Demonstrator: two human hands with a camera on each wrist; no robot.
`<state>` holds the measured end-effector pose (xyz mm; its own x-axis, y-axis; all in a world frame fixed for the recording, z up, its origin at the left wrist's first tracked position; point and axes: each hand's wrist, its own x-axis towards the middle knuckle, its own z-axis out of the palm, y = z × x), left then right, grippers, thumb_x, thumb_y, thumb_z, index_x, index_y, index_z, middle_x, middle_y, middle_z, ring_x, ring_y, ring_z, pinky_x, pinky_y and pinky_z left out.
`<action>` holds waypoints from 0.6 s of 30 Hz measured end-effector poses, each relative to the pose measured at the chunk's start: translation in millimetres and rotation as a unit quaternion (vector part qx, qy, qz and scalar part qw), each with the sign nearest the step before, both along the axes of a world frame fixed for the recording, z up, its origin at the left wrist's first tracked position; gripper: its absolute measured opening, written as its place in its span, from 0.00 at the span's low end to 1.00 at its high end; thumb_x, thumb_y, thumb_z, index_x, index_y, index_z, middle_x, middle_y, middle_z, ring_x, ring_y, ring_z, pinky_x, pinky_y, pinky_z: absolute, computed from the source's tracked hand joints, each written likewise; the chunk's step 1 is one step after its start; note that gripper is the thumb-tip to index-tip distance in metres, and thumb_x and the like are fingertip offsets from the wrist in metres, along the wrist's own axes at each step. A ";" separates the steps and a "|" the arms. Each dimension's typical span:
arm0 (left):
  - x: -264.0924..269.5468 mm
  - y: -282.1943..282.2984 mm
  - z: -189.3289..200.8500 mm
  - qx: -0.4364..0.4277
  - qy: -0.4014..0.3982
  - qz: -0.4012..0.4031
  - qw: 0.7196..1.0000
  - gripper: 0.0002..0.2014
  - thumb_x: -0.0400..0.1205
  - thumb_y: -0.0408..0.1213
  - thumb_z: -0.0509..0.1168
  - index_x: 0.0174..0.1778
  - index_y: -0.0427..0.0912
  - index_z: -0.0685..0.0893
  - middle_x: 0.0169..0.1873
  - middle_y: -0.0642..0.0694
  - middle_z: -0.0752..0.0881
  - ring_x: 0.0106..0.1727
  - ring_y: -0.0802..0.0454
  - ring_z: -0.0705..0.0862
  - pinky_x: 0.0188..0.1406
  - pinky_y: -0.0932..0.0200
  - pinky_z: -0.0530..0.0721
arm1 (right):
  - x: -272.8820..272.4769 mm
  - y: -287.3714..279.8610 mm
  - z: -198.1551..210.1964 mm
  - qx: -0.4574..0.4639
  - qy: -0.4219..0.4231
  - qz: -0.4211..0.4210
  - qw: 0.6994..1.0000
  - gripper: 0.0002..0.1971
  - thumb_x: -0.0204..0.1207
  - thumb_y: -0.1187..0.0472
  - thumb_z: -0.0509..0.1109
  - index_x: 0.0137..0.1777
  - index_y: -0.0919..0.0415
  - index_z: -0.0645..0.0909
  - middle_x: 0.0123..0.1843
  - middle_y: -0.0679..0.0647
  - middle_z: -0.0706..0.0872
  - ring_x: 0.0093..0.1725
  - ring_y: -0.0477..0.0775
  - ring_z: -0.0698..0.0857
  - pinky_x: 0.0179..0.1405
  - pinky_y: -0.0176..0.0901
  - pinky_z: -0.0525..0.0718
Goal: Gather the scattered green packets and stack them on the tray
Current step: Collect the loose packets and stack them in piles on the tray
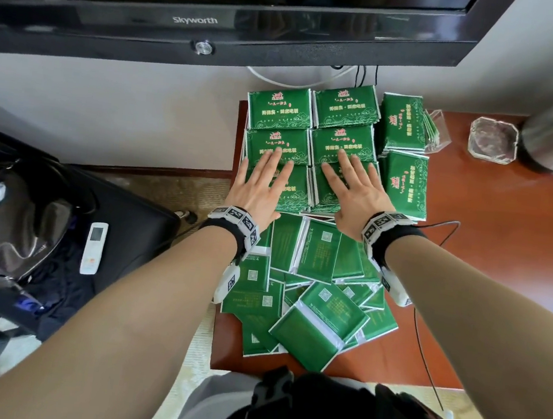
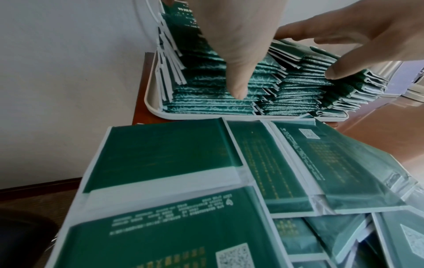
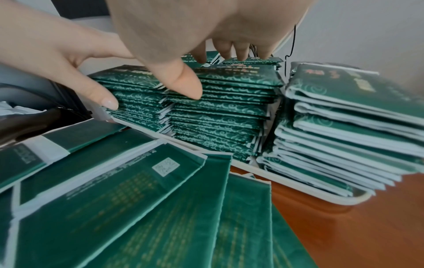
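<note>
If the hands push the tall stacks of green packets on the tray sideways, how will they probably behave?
The stacks would probably shear and slide, because their edges already sit uneven and the film looks glossy. Each packet seems thin and light. The tray has a low rim, so upper packets could spill.

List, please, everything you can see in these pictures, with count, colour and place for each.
stacked packets: many, green, piled on the tray
tray: one, white, far end of table
loose packets: many, green, scattered near the tray
table: one, reddish-brown
television: one, black, on wall
ashtray: one, clear glass, right of tray
remote: one, white, on dark bag
left hand: flat on stacks
right hand: flat on stacks
</note>
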<state>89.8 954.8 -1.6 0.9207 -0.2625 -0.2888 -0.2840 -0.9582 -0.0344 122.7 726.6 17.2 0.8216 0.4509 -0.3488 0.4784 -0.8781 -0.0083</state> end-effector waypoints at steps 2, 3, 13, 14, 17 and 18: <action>-0.2 4.1 3.1 -0.001 -0.002 0.011 1.000 0.55 0.80 0.50 0.74 0.89 0.43 0.39 0.87 0.36 0.36 0.88 0.40 0.40 0.85 0.32 0.46 | -1.4 1.4 1.2 -0.002 0.002 -0.002 1.000 0.52 0.76 0.56 0.71 0.89 0.49 0.36 0.89 0.58 0.32 0.88 0.63 0.40 0.87 0.64 0.42; -0.5 5.9 4.4 0.000 -0.003 0.016 1.000 0.54 0.80 0.49 0.74 0.88 0.43 0.39 0.87 0.37 0.36 0.88 0.40 0.40 0.85 0.33 0.44 | -2.3 2.1 1.5 -0.002 0.005 -0.004 1.000 0.53 0.75 0.57 0.71 0.89 0.49 0.36 0.89 0.58 0.32 0.88 0.63 0.39 0.87 0.64 0.42; -8.5 14.9 11.4 0.004 -0.023 0.050 0.998 0.56 0.77 0.29 0.75 0.88 0.44 0.38 0.87 0.36 0.36 0.88 0.39 0.43 0.83 0.33 0.50 | -10.7 7.6 18.6 -0.003 0.002 -0.020 1.000 0.53 0.75 0.57 0.72 0.89 0.49 0.36 0.89 0.57 0.33 0.88 0.62 0.40 0.87 0.62 0.42; -9.9 14.4 14.6 0.007 -0.021 0.052 0.998 0.56 0.76 0.28 0.75 0.88 0.44 0.38 0.87 0.36 0.36 0.88 0.39 0.43 0.83 0.33 0.51 | -11.9 7.6 22.3 0.001 -0.001 -0.024 1.000 0.53 0.75 0.57 0.72 0.89 0.50 0.36 0.89 0.57 0.34 0.88 0.62 0.41 0.87 0.62 0.42; -16.8 12.1 27.3 0.006 -0.017 0.052 0.998 0.56 0.74 0.25 0.74 0.88 0.43 0.40 0.87 0.36 0.37 0.88 0.39 0.43 0.84 0.33 0.50 | -18.3 6.8 34.7 0.005 -0.012 -0.034 0.999 0.52 0.75 0.58 0.72 0.89 0.52 0.38 0.89 0.58 0.35 0.88 0.62 0.41 0.87 0.62 0.43; -20.1 10.5 32.4 0.000 -0.021 0.048 0.999 0.55 0.74 0.25 0.74 0.88 0.43 0.43 0.87 0.36 0.38 0.88 0.39 0.44 0.84 0.34 0.51 | -21.4 5.6 39.7 0.006 -0.017 -0.039 0.999 0.50 0.76 0.59 0.71 0.89 0.53 0.40 0.90 0.58 0.36 0.89 0.62 0.42 0.87 0.62 0.43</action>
<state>69.7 965.2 30.7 0.9532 -0.1722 -0.2486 -0.1886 -0.9811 -0.0436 101.4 732.2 56.9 0.8658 0.3889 -0.3149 0.4088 -0.9126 -0.0031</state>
